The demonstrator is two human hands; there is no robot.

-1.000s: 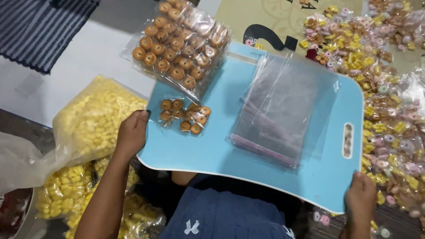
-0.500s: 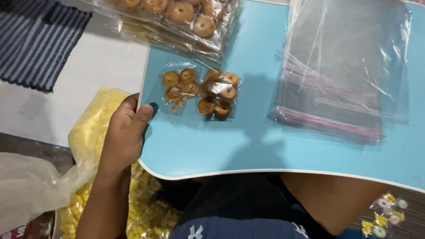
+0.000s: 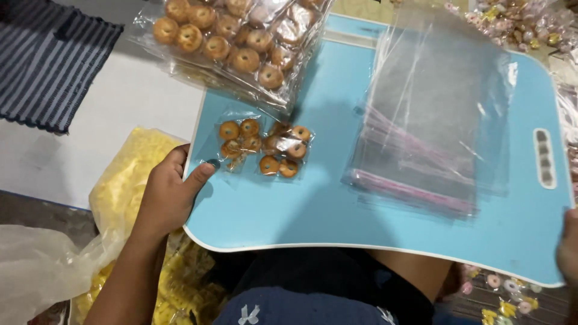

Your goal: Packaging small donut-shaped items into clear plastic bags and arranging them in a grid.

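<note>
Blue board: a pale blue lap tray (image 3: 313, 210) with a white rim sits across the seated person's knees, a flat work surface raised above the clutter on the floor.
Left hand: the left hand (image 3: 165, 195) clasps the tray's left edge, thumb on top and fingers curled underneath, apparently steadying or levelling it.
Right hand: only a sliver of the right hand (image 3: 569, 250) shows at the frame's right margin, by the tray's far corner; it seems to support that side, but whether it is gripping cannot be told.
Small packets: two small clear packets of ring-shaped biscuits (image 3: 262, 147) lie flat on the tray just beyond the left thumb, side by side and touching, close to hand.
Large bag: a large clear bag of the same biscuits (image 3: 241, 42) rests half on the tray's upper left corner and half on the white surface beyond.
Empty sleeves: a stack of empty clear sleeves with pink sealing strips (image 3: 433, 120) lies on the tray's right half, apart from the biscuits, kept flat.
Surroundings: yellow snack bags (image 3: 129, 186) lie under the left forearm; small wrapped sweets (image 3: 512, 18) are strewn beyond the upper right; a striped cloth (image 3: 48, 60) lies upper left.
</note>
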